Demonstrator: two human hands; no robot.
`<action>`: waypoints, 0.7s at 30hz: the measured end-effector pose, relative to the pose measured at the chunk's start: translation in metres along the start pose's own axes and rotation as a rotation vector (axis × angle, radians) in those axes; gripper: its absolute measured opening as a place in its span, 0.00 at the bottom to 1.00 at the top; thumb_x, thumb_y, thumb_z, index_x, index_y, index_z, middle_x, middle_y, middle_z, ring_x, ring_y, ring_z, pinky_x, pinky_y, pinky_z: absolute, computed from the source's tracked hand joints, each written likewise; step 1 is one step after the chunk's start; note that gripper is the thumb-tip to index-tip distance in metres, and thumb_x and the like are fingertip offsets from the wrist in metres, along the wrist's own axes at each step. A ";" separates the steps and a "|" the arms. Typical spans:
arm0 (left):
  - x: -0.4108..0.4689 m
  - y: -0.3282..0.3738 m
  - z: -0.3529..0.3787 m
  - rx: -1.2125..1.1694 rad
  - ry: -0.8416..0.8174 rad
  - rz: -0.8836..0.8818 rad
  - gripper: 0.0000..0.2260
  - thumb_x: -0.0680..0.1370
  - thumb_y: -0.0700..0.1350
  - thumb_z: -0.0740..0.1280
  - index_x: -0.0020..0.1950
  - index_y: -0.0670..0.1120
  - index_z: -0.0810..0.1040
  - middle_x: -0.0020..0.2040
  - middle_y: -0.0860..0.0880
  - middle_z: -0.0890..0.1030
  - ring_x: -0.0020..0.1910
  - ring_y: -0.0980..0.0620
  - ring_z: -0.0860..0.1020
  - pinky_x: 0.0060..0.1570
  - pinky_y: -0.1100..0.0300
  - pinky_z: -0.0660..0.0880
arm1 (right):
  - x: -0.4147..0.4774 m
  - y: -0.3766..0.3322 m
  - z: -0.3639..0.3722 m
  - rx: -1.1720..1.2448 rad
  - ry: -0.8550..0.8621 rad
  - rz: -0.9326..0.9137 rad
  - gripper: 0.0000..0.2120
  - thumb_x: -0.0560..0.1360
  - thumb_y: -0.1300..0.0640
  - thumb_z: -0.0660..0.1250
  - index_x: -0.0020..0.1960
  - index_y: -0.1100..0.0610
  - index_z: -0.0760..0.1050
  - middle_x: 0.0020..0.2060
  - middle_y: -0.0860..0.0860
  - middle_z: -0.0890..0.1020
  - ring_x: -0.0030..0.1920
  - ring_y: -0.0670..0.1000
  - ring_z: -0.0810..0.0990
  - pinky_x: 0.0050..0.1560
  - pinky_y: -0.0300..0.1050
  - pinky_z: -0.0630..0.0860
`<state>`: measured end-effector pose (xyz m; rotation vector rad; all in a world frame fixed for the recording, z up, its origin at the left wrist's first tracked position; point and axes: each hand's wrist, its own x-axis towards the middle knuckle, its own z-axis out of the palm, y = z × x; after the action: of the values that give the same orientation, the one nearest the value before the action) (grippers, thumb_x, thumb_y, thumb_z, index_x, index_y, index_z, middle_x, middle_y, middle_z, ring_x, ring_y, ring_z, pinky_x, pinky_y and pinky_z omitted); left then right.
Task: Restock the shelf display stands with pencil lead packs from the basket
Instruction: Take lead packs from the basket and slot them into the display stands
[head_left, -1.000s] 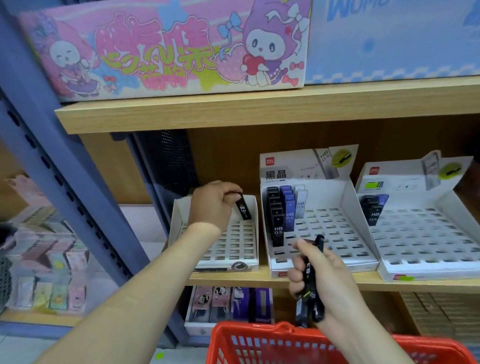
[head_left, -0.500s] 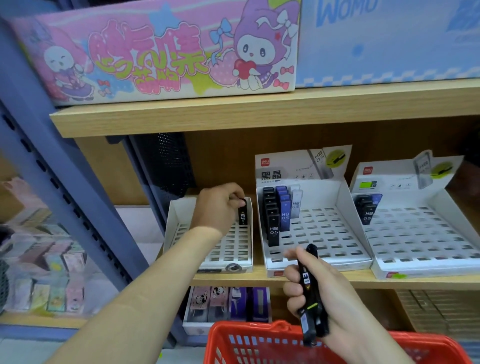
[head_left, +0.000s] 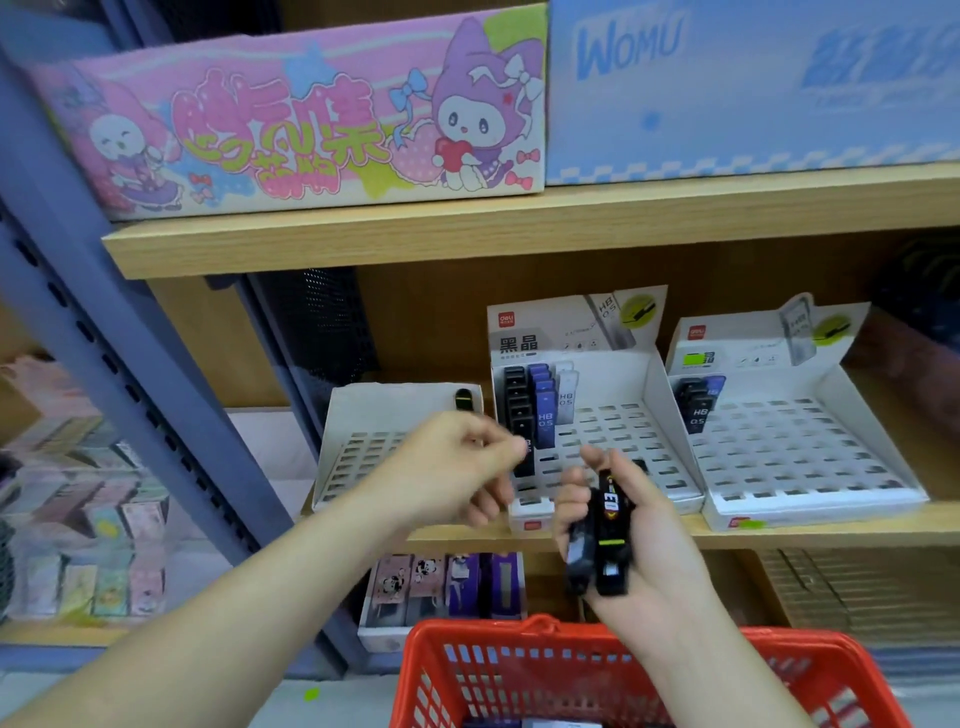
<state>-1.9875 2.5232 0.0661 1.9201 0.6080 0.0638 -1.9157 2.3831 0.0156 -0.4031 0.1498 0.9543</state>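
While the right hand (head_left: 652, 545) grips a bundle of black lead packs (head_left: 605, 525) above the red basket (head_left: 457, 633), the blurred left hand (head_left: 452, 467) hangs beside it, fingers loosely curled and empty. One black pack (head_left: 464, 399) stands in the back row of the left display stand (head_left: 363, 415).

The left hand (head_left: 457, 467) has slotted its small black lead pack (head_left: 464, 400) into the left white cardboard stand (head_left: 363, 457), then drawn back toward the right hand (head_left: 649, 535) and its black pack bundle (head_left: 602, 540).
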 end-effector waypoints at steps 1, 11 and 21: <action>-0.014 0.003 0.008 0.039 -0.073 0.000 0.07 0.78 0.51 0.66 0.49 0.48 0.76 0.36 0.47 0.81 0.29 0.53 0.78 0.30 0.61 0.75 | -0.002 0.000 0.003 -0.001 0.021 -0.030 0.19 0.62 0.55 0.75 0.50 0.56 0.75 0.33 0.51 0.74 0.29 0.47 0.72 0.26 0.37 0.74; -0.078 0.015 0.050 -0.029 0.081 0.066 0.12 0.73 0.44 0.73 0.47 0.43 0.71 0.31 0.44 0.82 0.27 0.50 0.81 0.29 0.58 0.79 | -0.034 0.010 0.025 -0.117 0.074 -0.231 0.15 0.81 0.46 0.60 0.59 0.55 0.77 0.34 0.53 0.77 0.32 0.50 0.74 0.35 0.44 0.76; -0.118 0.029 0.055 -0.289 0.255 0.039 0.05 0.77 0.40 0.68 0.47 0.39 0.77 0.35 0.38 0.83 0.30 0.48 0.81 0.30 0.61 0.79 | -0.052 0.002 0.032 -0.062 0.241 -0.353 0.09 0.83 0.56 0.59 0.53 0.61 0.73 0.31 0.55 0.78 0.28 0.51 0.82 0.31 0.46 0.81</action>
<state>-2.0619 2.4160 0.0948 1.6538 0.6903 0.4056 -1.9492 2.3572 0.0605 -0.5806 0.2596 0.5621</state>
